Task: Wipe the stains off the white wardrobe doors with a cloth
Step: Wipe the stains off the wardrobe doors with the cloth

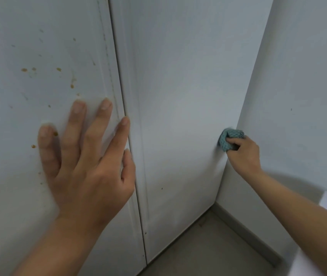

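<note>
cloth (pixel 226 139), blue-green and bunched, sits in my right grip (pixel 242 154), whose fingers curl round it and press it against the right wardrobe door (pixel 178 76), at that door's far edge just beside the wall (pixel 308 76). my left grip (pixel 83 172) lies flat and wide on the left wardrobe door (pixel 29 36), fingers straight and spread, the forefinger tip at the seam between the doors. brown stains (pixel 24 70) dot the left door above and beside these fingers. floor (pixel 208 246) and skirting board (pixel 244 226) show at lower right.

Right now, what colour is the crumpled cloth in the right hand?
The crumpled cloth is teal-blue; head view.
</note>
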`<action>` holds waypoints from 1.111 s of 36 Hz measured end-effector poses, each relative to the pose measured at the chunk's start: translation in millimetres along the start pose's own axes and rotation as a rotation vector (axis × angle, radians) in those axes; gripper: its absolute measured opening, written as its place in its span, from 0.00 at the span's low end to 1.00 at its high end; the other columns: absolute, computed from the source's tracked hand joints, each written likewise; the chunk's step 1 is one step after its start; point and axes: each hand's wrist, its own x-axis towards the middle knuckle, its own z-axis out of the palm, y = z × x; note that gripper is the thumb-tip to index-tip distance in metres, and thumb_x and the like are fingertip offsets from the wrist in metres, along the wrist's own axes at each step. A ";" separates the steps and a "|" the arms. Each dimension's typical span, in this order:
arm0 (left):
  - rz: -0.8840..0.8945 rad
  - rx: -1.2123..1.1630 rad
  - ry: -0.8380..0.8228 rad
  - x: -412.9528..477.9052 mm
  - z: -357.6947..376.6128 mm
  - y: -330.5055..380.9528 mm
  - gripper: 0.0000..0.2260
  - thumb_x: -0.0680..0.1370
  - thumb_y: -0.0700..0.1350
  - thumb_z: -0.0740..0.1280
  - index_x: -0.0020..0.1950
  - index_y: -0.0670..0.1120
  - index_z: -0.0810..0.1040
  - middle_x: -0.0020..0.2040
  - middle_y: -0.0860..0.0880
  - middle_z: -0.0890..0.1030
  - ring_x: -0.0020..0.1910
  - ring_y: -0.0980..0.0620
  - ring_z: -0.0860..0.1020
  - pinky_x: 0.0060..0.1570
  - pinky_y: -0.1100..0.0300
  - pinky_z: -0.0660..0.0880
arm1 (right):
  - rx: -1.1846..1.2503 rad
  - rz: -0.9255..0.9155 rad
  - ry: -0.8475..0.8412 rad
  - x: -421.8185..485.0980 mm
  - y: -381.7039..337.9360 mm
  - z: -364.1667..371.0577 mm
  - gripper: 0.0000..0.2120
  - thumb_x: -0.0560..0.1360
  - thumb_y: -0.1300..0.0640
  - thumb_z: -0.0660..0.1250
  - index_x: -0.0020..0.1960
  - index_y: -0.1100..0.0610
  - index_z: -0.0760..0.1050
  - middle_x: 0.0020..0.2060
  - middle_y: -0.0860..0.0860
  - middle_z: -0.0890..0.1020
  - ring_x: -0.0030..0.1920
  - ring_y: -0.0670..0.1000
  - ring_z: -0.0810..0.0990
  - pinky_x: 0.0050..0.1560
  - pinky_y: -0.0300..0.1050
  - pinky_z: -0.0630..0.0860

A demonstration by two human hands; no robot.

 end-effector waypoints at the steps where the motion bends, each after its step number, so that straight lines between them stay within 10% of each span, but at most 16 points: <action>1: 0.001 -0.001 0.002 0.2 0.1 -0.1 0.19 0.78 0.48 0.69 0.69 0.48 0.82 0.76 0.45 0.73 0.79 0.40 0.64 0.78 0.40 0.52 | -0.002 0.014 -0.036 1.4 3.1 -3.4 0.18 0.72 0.70 0.70 0.60 0.58 0.84 0.58 0.55 0.83 0.57 0.55 0.81 0.60 0.41 0.74; 8: -0.002 -0.010 0.000 -0.9 0.4 -0.3 0.18 0.79 0.48 0.69 0.69 0.48 0.81 0.76 0.46 0.73 0.79 0.40 0.64 0.79 0.42 0.50 | 0.400 0.330 0.234 27.5 -4.6 -22.5 0.16 0.70 0.69 0.69 0.47 0.48 0.82 0.41 0.46 0.84 0.49 0.56 0.84 0.53 0.51 0.82; 20: 0.011 -0.021 -0.019 -1.0 -0.1 0.3 0.19 0.78 0.47 0.69 0.69 0.48 0.81 0.77 0.46 0.72 0.80 0.40 0.63 0.78 0.40 0.52 | -0.169 0.060 -0.195 -15.3 -11.7 -2.6 0.10 0.71 0.64 0.72 0.49 0.56 0.86 0.43 0.52 0.85 0.45 0.55 0.81 0.46 0.44 0.75; 28: 0.025 -0.012 -0.033 -0.6 -1.6 -1.9 0.19 0.78 0.47 0.69 0.70 0.48 0.81 0.78 0.46 0.71 0.80 0.40 0.62 0.78 0.39 0.52 | -0.147 0.194 0.024 27.7 4.9 -24.7 0.10 0.70 0.62 0.73 0.52 0.57 0.84 0.44 0.58 0.84 0.47 0.61 0.81 0.49 0.48 0.78; 37: 0.019 -0.012 -0.039 -1.0 -0.7 -0.6 0.20 0.78 0.48 0.68 0.70 0.48 0.80 0.78 0.46 0.71 0.80 0.40 0.62 0.79 0.41 0.49 | -0.216 0.294 -0.368 15.0 17.7 -1.0 0.15 0.63 0.66 0.77 0.24 0.59 0.73 0.24 0.52 0.72 0.31 0.54 0.70 0.32 0.42 0.64; 40: 0.020 -0.017 -0.061 -1.5 -1.1 -1.4 0.21 0.79 0.49 0.68 0.71 0.48 0.79 0.78 0.46 0.70 0.80 0.40 0.61 0.78 0.39 0.49 | -0.203 0.334 -0.340 23.5 27.0 -11.4 0.08 0.64 0.67 0.76 0.29 0.61 0.80 0.27 0.54 0.75 0.33 0.54 0.72 0.34 0.44 0.67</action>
